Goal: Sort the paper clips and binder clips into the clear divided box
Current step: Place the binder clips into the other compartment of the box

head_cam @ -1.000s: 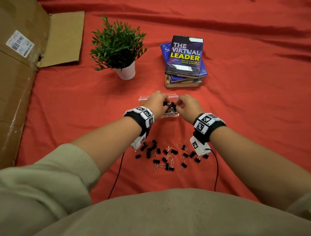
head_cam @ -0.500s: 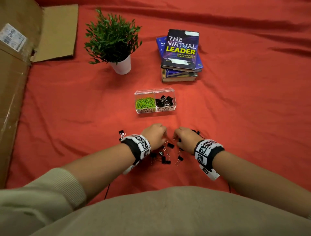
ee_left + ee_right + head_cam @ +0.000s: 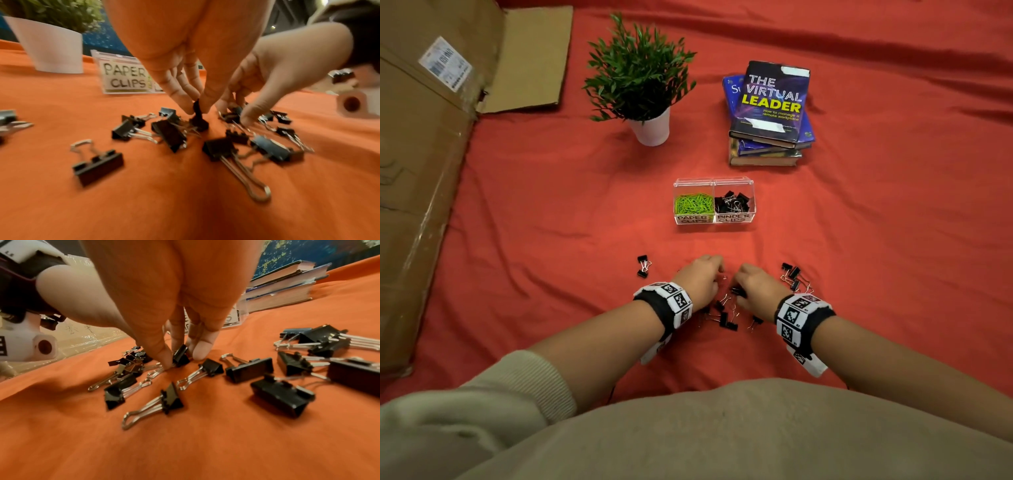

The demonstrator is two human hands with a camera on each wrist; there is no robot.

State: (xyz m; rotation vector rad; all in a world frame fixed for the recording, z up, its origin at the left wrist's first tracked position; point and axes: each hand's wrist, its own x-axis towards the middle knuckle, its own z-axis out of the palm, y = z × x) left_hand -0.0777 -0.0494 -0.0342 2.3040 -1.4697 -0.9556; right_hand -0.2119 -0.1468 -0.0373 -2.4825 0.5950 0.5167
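The clear divided box [image 3: 714,221] stands mid-cloth, with green paper clips [image 3: 693,202] in its left cell and black binder clips [image 3: 732,202] in its right cell. Several black binder clips [image 3: 726,317] lie loose on the red cloth nearer me. My left hand [image 3: 703,277] reaches down into that pile and pinches one binder clip [image 3: 198,120] between thumb and fingers. My right hand [image 3: 751,286] is just beside it and pinches another binder clip [image 3: 180,354]. Both hands sit below the box, apart from it.
A potted green plant [image 3: 643,85] and a stack of books [image 3: 770,113] stand behind the box. Flattened cardboard [image 3: 421,164] lies along the left. Two stray binder clips [image 3: 643,265] lie left of my hands, and a small group [image 3: 792,274] lies right of them.
A second ago both hands were at the box over the binder clip cell. They have drawn back toward me to the loose pile, and each has closed on a clip.
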